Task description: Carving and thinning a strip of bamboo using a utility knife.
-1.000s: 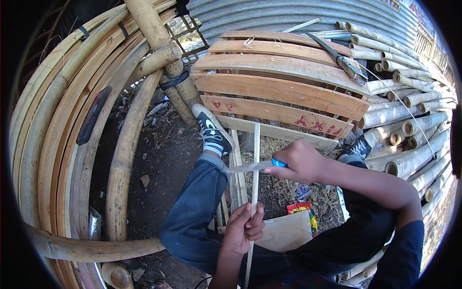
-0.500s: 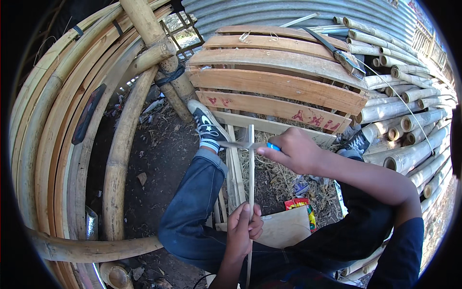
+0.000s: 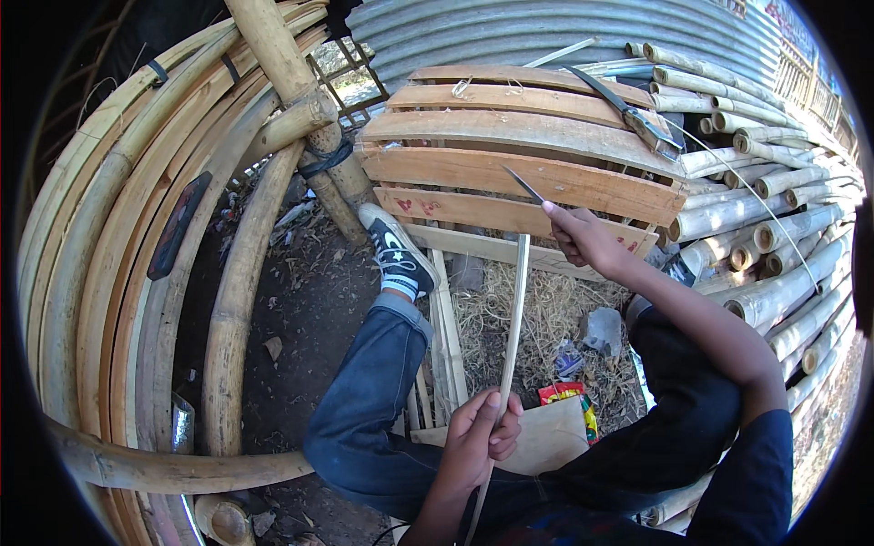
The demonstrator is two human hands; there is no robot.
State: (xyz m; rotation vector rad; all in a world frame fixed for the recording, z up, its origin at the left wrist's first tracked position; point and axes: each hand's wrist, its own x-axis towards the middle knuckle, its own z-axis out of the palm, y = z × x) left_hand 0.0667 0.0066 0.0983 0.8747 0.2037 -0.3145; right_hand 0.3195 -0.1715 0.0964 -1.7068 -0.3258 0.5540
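Left hand (image 3: 485, 429): thumb and fingers curled firmly round a pale, narrow wooden strip (image 3: 516, 314), no slack visible in the grip. The strip stands on a slant between the knees, upper end free just in front of a slatted wooden stand (image 3: 537, 162), lower end running down past the wrist to the bottom edge of view.

Right hand (image 3: 583, 238): closed round the handle of a knife (image 3: 524, 186) (handle mostly hidden by the fingers). Blade points up and to the left, in view across the slats — apart from the strip, near its upper end.

Containers: a red and yellow packet (image 3: 560, 392) lies on the ground beside a pale board (image 3: 546, 435), by the right leg; contents cannot be told. A crumpled purplish wrapper (image 3: 568, 360) is just above it, on dry straw (image 3: 496, 314), with a grey lump (image 3: 602, 330) near. At far left, a silvery object (image 3: 183, 425) (perhaps a can; too small to tell) sits between the timber stack (image 3: 100, 273) and a bamboo pole (image 3: 232, 318). The piled bamboo lengths (image 3: 774, 244) at right show hollow ends — insides too dark to read.

Also noted: a larger blade with a dark handle (image 3: 648, 132) rests on the slats; a dark flat device (image 3: 177, 225) lies on the timber stack.
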